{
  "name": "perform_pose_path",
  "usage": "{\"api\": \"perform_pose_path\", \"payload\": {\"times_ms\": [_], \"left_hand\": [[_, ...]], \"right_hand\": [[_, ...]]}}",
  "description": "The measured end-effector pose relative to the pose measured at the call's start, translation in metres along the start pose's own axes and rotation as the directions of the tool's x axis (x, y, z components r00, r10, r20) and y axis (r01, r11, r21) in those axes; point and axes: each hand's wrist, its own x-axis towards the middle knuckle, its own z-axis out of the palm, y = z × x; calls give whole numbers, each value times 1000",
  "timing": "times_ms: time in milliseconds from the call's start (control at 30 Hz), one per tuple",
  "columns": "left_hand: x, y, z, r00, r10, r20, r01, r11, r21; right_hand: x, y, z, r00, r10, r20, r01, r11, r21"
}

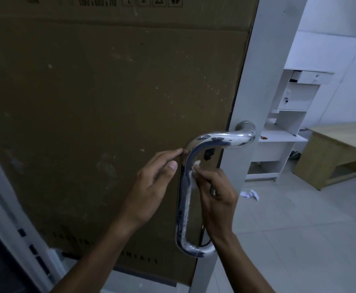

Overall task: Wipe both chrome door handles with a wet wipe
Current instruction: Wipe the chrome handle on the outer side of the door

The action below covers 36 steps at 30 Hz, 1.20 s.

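Both my forearms reach up from below toward the chrome door handle (183, 199), a bent tube whose long bar runs nearly upright between my two hands, its top curving over to the right into a mount on the white door frame (257, 81) and its bottom hooking right as well. My right hand (217, 195) sits just right of the bar, fingers curled and pinching a bunched white wet wipe (194, 172) against the bar's upper part. My left hand (151, 187) lies just left of the bar, fingers fairly straight, their tips touching the upper bend, holding nothing. Behind my left hand, brown cardboard (88, 102) covers the door.
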Motion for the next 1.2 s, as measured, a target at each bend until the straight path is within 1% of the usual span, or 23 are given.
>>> {"api": "perform_pose_path", "payload": {"times_ms": [100, 233, 300, 500, 600, 700, 767, 800, 867, 933, 967, 1067, 1133, 1200], "left_hand": [[-1, -1, -1, 1000, -2, 7, 2, 1000, 8], [-3, -2, 0, 1000, -3, 11, 3, 1000, 19], [-3, -3, 1, 1000, -7, 18, 6, 1000, 15], [-3, -2, 0, 1000, -5, 21, 4, 1000, 4], [-3, -3, 0, 1000, -2, 24, 2, 1000, 0], [-4, -5, 0, 1000, -5, 27, 5, 1000, 4], [-4, -5, 0, 999, -9, 33, 9, 1000, 4], [-4, -5, -1, 999, -10, 34, 9, 1000, 7], [-6, -3, -3, 1000, -8, 15, 8, 1000, 22], [-10, 0, -4, 999, 11, -35, -9, 998, 62], [-12, 2, -4, 998, 36, -59, -31, 996, 83], [-20, 12, -4, 989, 132, -72, -120, 982, 144], [-24, 19, -3, 984, 175, -19, -167, 965, 204], [-28, 25, 0, 983, 173, 56, -181, 950, 254]], "right_hand": [[-27, 12, -1, 999, 17, 49, -16, 1000, -19], [-71, 21, -2, 985, 134, 112, -132, 991, -31], [-76, 21, 0, 981, 159, 108, -156, 987, -37], [-32, 9, 3, 999, 53, 13, -52, 998, -19], [-32, 10, 5, 1000, 25, 3, -25, 999, -30], [-64, 20, 3, 995, 73, 67, -66, 993, -95], [-83, 27, -4, 975, 156, 159, -136, 982, -131], [-86, 29, -8, 959, 209, 190, -191, 976, -109], [-79, 27, -17, 916, 348, 200, -352, 936, -15], [-61, 18, -26, 838, 499, 221, -529, 843, 99], [-51, 13, -30, 808, 538, 240, -579, 800, 158], [-31, -4, -41, 761, 571, 308, -646, 704, 293], [-24, -16, -46, 721, 588, 365, -692, 629, 354], [-19, -26, -49, 692, 584, 425, -722, 570, 392]]}}
